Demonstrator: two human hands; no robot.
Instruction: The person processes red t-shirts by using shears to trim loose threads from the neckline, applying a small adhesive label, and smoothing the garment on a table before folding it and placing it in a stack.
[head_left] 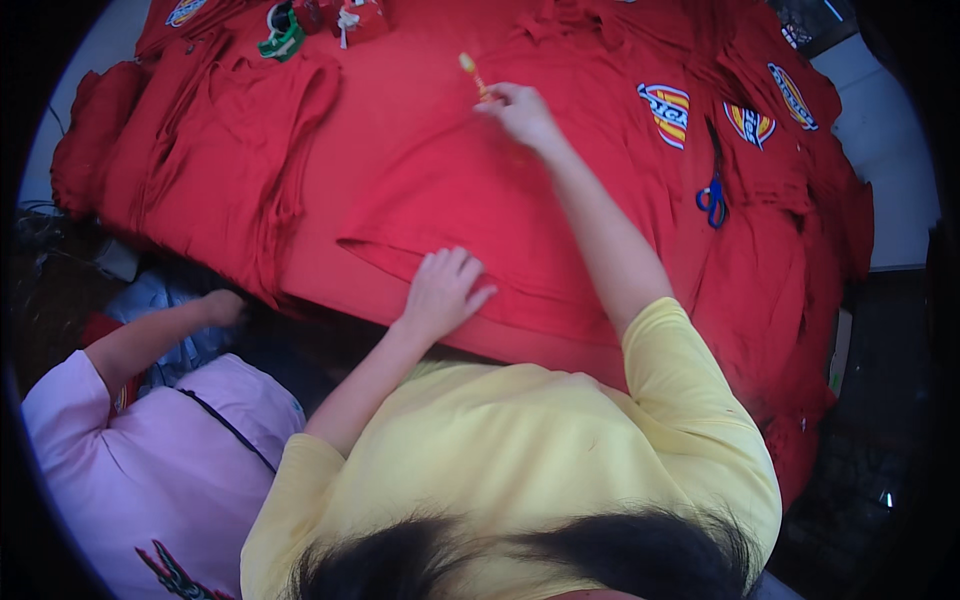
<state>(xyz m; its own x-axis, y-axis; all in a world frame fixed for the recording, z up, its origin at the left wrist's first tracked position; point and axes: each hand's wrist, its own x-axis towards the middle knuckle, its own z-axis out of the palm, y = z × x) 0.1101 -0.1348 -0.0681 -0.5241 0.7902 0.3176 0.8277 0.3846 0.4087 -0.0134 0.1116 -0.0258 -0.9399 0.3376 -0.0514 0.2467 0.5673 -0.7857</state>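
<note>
Left hand [443, 290]: flat, fingers spread, palm down on the red fabric piece [470, 215], pinning its near folded edge; nothing gripped.
Right hand [520, 112]: stretched forward, fingers pinched around a small orange-yellow marker stick [472, 74], tip pointing up and away from the fingers.
Red fabric piece: spread under both hands, across the red-covered desk [400, 90].
Scissors [712, 195]: blue-handled, well right of the right hand, lying on red cloth.
Badged garments [700, 110]: right of the right hand, with striped shield patches.
Folded red stack [220, 160]: left of the left hand.
Other person [150, 450]: lilac top, lower left, hand [222, 305] at the desk's edge.
</note>
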